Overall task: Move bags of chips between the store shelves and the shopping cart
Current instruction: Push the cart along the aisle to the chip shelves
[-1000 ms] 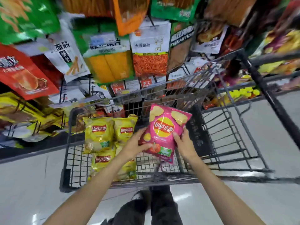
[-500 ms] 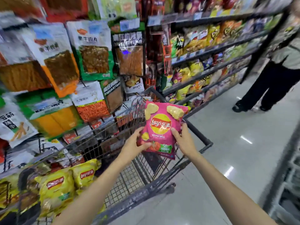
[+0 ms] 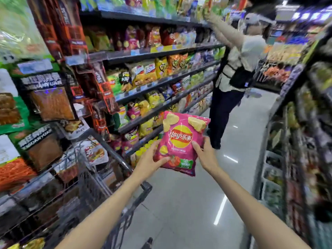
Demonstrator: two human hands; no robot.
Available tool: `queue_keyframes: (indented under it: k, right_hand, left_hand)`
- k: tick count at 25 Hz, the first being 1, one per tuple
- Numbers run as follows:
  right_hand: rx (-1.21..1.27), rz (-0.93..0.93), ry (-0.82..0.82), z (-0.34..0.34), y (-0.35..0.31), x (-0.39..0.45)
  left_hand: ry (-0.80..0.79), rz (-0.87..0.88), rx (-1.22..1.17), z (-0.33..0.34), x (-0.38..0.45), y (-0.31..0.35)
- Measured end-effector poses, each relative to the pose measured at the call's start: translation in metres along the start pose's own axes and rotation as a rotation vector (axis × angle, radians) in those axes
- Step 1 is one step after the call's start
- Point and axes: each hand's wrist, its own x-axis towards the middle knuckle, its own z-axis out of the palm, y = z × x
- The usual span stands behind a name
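Observation:
A pink Lay's chip bag (image 3: 181, 139) hangs upright in mid-air over the aisle floor, held from both sides. My left hand (image 3: 150, 161) grips its lower left edge, thumb across the front. My right hand (image 3: 204, 155) grips the lower right edge. The dark wire shopping cart (image 3: 100, 177) stands at lower left, below and left of the bag; a yellow chip bag (image 3: 34, 244) shows at its bottom. The store shelves (image 3: 161, 81) full of chip bags run along the left, beyond the pink bag.
Another person (image 3: 233, 74) stands ahead in the aisle, reaching up to a top shelf. Hanging snack packs (image 3: 52, 103) crowd the left above the cart. A second shelf unit (image 3: 296, 141) lines the right. Grey floor (image 3: 188, 203) lies between them.
My view has swung right, from down into the cart to along the aisle. The pink bag has come up and away from the cart, still held in both hands. The other person came fully into view.

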Motion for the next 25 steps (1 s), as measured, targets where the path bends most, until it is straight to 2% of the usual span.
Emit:
queue_keyframes:
  k: [5, 11, 19, 25]
  right_hand:
    - [0.002, 0.033, 0.107, -0.087, 0.026, 0.047]
    - [-0.043, 0.067, 0.158, -0.130, 0.053, 0.147]
    - [-0.133, 0.013, 0.126, -0.147, 0.050, 0.364]
    - [-0.074, -0.097, 0.034, -0.112, 0.033, 0.517]
  left_hand:
    - [-0.095, 0.024, -0.009, 0.079, 0.075, 0.034]
    - [-0.192, 0.072, -0.004, 0.123, 0.189, 0.040]
    - [-0.234, 0.099, -0.020, 0.129, 0.405, 0.040]
    - [-0.063, 0.092, -0.053, 0.092, 0.522, 0.032]
